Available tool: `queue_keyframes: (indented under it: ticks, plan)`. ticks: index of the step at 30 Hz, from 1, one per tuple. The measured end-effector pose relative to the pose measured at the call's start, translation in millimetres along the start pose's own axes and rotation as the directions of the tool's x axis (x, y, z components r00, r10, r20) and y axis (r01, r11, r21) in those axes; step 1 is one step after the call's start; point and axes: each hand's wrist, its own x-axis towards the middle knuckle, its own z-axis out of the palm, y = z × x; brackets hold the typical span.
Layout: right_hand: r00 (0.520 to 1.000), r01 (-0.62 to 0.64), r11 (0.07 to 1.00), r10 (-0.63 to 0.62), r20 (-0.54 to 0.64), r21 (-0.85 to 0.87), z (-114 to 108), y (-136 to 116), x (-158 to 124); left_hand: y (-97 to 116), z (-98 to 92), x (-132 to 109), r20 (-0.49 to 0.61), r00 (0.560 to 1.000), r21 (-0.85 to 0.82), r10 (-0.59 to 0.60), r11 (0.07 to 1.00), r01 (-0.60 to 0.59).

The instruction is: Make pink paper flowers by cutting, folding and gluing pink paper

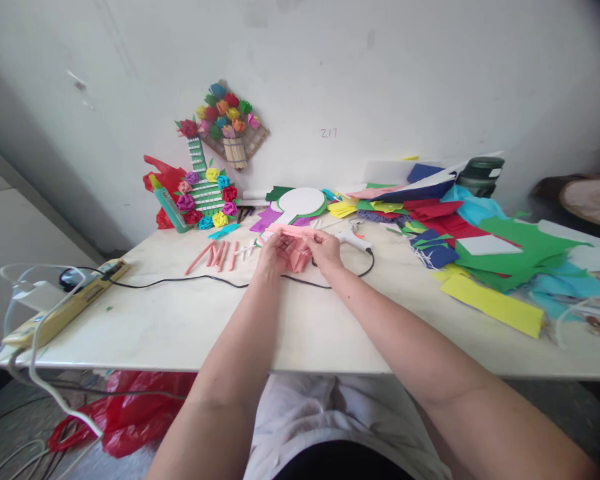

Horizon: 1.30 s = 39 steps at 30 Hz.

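Observation:
Both hands hold a sheet of pink crepe paper (300,260) above the middle of the table. My left hand (274,252) grips its left end, palm turned partly up. On the right end, the fingers of my right hand (325,249) pinch the paper's upper edge. Several rolled pink paper strips (221,256) lie on the tabletop left of my left hand, with small white sticks (244,251) beside them. Just beyond my hands rests a round white cardboard piece with a handle (301,203), backed in green. A white glue gun (353,239) lies right of my right hand, partly hidden.
A power strip (70,303) sits at the left edge, its black cord (180,281) crossing the table. Coloured paper sheets (510,247) are heaped at right. A glue bottle (169,205) and a guitar-shaped flower craft (205,190) stand at back left. A red bag (140,407) lies below.

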Motion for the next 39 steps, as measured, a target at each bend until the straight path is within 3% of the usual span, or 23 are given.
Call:
queue_keyframes:
  ticks: [20, 39]
  plan:
    - [0.998, 0.048, 0.999, -0.049, 0.031, 0.018, -2, 4, 0, 8, -8.1, 8, -0.061, 0.996, -0.046, 0.071, 0.996, -0.074]
    - [0.996, -0.078, 0.996, 0.08, 0.043, -0.043, -1, 8, 2, -2, -3.1, 5, 0.013, 1.0, 0.091, 0.003, 0.996, -0.004]
